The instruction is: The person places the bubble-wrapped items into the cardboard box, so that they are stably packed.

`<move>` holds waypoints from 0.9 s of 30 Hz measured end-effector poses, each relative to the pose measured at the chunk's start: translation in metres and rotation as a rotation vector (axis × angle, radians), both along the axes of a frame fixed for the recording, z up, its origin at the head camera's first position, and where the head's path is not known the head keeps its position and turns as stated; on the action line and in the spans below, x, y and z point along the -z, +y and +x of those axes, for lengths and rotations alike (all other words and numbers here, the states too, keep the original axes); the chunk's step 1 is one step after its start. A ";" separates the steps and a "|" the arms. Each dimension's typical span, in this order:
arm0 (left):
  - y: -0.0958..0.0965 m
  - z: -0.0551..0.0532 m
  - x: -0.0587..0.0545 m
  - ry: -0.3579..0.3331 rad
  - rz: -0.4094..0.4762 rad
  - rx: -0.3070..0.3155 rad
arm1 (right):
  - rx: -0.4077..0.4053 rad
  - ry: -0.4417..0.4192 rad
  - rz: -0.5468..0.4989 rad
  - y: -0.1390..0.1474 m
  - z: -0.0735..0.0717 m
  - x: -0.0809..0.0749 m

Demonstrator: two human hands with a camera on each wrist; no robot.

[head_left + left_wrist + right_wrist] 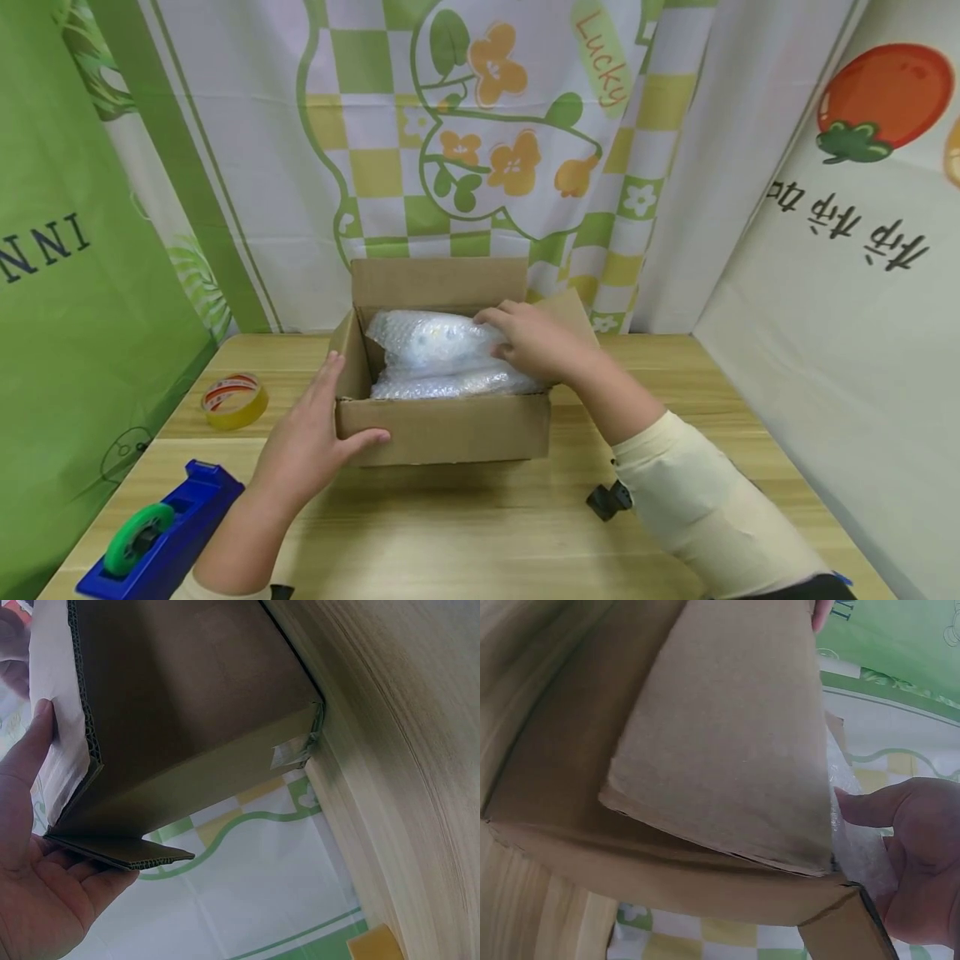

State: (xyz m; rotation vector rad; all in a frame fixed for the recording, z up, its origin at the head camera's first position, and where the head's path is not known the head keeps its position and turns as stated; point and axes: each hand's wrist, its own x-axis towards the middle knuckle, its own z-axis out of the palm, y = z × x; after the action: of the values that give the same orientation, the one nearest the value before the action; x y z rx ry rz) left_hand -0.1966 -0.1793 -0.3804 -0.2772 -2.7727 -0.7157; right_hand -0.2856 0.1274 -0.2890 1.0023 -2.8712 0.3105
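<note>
An open cardboard box (444,428) stands on the table, its flaps spread. Inside lies a package in clear bubble wrap (427,346), filling most of the opening. My left hand (303,433) holds the box at its near left corner: in the left wrist view the thumb (37,739) lies on the front flap (60,712) and the fingers bend under the side flap (120,850). On the right end of the package rests my right hand (536,337), its thumb against the wrap. Part of that hand's fingers is hidden in the right wrist view.
A roll of yellow tape (235,402) lies left of the box. Nearer, a blue tape dispenser (176,533) with a green wheel stands by my left forearm. A small black object (609,500) sits near my right sleeve. Printed curtains (480,125) hang behind the table.
</note>
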 end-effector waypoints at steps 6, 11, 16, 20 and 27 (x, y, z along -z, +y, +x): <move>0.001 0.000 0.000 -0.004 0.001 0.005 | 0.006 -0.030 0.035 -0.001 -0.001 0.008; 0.000 0.000 -0.003 -0.026 -0.004 0.007 | 0.003 -0.025 0.077 -0.001 -0.003 0.011; -0.004 -0.001 -0.007 -0.074 -0.026 0.029 | 0.004 -0.014 0.084 0.005 -0.002 0.011; -0.008 -0.001 -0.014 -0.092 -0.020 0.054 | 0.043 0.003 0.002 0.018 0.007 0.001; -0.006 -0.001 -0.025 0.002 -0.036 0.037 | 0.187 0.150 -0.102 0.056 0.036 -0.022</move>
State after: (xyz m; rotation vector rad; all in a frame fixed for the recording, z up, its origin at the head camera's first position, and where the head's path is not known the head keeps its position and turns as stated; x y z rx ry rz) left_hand -0.1973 -0.1852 -0.3557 -0.3365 -2.7873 -0.6749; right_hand -0.2500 0.1835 -0.2667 0.7020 -2.7555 0.3465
